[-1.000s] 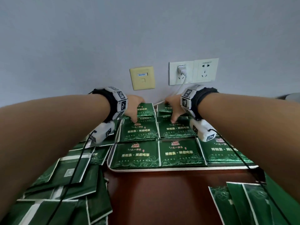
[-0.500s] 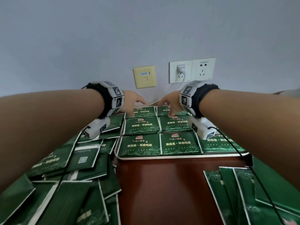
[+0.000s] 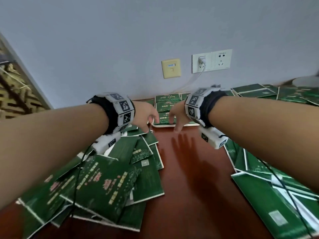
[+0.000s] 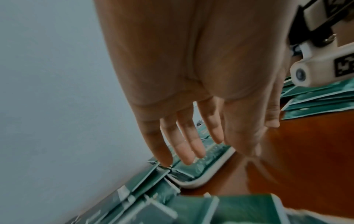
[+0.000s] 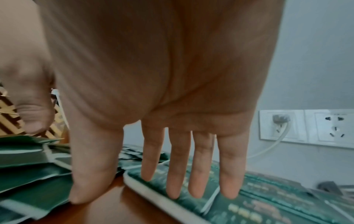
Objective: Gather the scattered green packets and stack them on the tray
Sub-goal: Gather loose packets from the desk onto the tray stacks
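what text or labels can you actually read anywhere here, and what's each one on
No text reads clearly enough to quote.
Green packets on the tray: rows of light characters, too blurred to read.
Loose packets in the left pile: gold and pink print, motion-blurred; some show a square code patch, unreadable.
Yellow wall plate: small blue label, too small to read.
White sockets: tiny print above the holes, illegible.
Wrist bands: black-and-white square marker patterns, no words.

The green packets (image 3: 110, 183), flat glossy squares with gold print and white edges, lay in messy overlapping heaps on the left and right (image 3: 276, 195) of the table, while a neat flat grid of them (image 3: 164, 107) sat on the white-rimmed tray (image 3: 165, 125) by the wall.
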The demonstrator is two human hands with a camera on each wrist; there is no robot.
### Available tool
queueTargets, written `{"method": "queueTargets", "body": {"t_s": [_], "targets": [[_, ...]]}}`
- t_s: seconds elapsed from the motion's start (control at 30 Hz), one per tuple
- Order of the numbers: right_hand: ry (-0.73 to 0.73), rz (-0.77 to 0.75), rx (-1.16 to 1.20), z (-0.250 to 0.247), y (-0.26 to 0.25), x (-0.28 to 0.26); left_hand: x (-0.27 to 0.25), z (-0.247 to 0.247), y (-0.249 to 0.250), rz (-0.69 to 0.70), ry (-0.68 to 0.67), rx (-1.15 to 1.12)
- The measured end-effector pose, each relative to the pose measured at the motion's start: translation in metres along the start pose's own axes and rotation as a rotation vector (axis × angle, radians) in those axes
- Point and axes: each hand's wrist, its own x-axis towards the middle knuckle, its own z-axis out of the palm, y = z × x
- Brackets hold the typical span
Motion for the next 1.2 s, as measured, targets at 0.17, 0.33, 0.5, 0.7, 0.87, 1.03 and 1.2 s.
{"method": "queueTargets", "body": {"t_s": [0.17, 0.33, 0.5, 0.7, 0.87, 1.03, 1.2], "targets": [[-0.134, -0.042, 0.165, 0.027, -0.047, -0.006, -0.045, 0.036, 0.009, -0.006, -0.068, -0.055], [-0.137, -0.109, 0.196, 0.032, -0.076, -0.013, -0.074, 0.06, 0.009, 0.001, -0.085, -0.127], [0.021, -0.097, 0.163, 0.038, -0.098, -0.018, -0.081, 0.08, 0.006, 0.008, -0.048, -0.104], [-0.025, -0.072, 0.211, 0.034, -0.103, -0.023, -0.078, 0.089, 0.004, 0.018, -0.03, -0.08], [-0.029, -0.071, 0.222, 0.03, -0.105, -0.02, -0.078, 0.09, 0.004, 0.024, -0.038, -0.081], [-0.061, -0.071, 0.22, 0.029, -0.107, -0.023, -0.079, 0.087, 0.004, 0.066, -0.002, -0.17], [-0.061, -0.092, 0.297, 0.03, -0.104, -0.016, -0.084, 0.081, -0.003, 0.03, 0.036, -0.252]]}}
